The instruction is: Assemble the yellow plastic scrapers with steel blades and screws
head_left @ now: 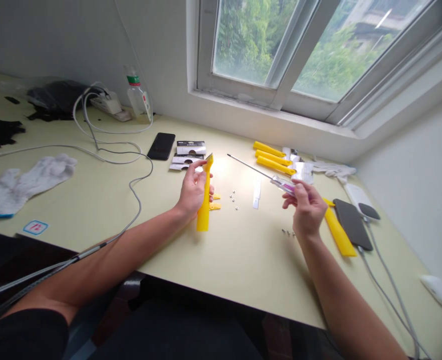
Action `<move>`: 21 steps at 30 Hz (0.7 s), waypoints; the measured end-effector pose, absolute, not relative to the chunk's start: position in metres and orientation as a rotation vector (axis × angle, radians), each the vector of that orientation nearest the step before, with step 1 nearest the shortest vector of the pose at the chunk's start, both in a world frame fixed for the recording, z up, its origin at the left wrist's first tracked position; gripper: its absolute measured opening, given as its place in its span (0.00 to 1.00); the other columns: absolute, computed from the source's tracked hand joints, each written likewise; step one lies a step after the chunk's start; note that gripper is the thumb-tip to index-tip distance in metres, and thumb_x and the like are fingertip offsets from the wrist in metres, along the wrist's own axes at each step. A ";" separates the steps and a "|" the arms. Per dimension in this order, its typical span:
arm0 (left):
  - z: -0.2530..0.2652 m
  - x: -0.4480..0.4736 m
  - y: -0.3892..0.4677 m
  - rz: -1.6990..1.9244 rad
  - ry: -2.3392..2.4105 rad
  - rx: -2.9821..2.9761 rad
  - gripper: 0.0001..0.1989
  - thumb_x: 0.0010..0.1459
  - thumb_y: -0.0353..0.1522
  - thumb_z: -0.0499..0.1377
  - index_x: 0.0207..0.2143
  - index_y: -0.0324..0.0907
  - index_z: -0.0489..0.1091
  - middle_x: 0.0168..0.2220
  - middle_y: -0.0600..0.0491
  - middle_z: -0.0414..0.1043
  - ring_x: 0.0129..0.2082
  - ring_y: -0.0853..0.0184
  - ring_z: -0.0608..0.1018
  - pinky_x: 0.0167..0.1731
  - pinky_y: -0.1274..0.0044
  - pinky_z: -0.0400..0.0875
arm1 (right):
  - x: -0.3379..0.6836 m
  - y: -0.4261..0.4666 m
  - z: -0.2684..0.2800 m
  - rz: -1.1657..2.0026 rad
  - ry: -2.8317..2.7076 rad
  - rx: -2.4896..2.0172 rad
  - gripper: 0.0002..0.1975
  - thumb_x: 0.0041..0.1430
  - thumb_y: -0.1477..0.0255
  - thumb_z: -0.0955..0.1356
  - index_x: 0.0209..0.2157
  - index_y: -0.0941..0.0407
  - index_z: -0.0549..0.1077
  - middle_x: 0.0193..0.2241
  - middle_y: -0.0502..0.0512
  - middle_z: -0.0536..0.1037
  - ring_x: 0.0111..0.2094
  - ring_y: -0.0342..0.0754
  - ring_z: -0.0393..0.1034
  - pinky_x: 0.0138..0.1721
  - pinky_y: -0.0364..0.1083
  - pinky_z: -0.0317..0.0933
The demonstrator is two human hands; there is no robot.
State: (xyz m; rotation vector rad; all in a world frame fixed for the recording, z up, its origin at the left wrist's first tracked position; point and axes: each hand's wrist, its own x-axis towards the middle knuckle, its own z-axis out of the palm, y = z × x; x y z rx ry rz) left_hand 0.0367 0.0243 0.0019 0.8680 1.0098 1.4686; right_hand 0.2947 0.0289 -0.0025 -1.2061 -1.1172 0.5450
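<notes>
My left hand is closed around a yellow-handled scraper, held upright with its small head at the top. In my right hand is a screwdriver with a clear and purple handle; its long shaft points left, its tip apart from the scraper. Between the hands, several small nuts and flat metal blades lie on the table. Small yellow pieces show just behind the scraper. Several screws rest beside my right wrist, partly hidden by it.
Several yellow handles lie at the back right, with another yellow handle beside a dark phone-like device. Packaged cards and a black phone lie at the back. Cables cross the left side, near a white glove and a bottle.
</notes>
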 end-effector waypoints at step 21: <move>-0.006 0.044 0.014 1.332 0.823 1.138 0.18 0.58 0.42 0.63 0.37 0.45 0.54 0.37 0.58 0.65 0.18 0.76 0.74 0.13 0.82 0.68 | 0.259 -0.004 -0.003 0.665 -1.902 -1.218 0.14 0.62 0.61 0.65 0.44 0.53 0.73 0.21 0.47 0.70 0.21 0.41 0.62 0.28 0.43 0.59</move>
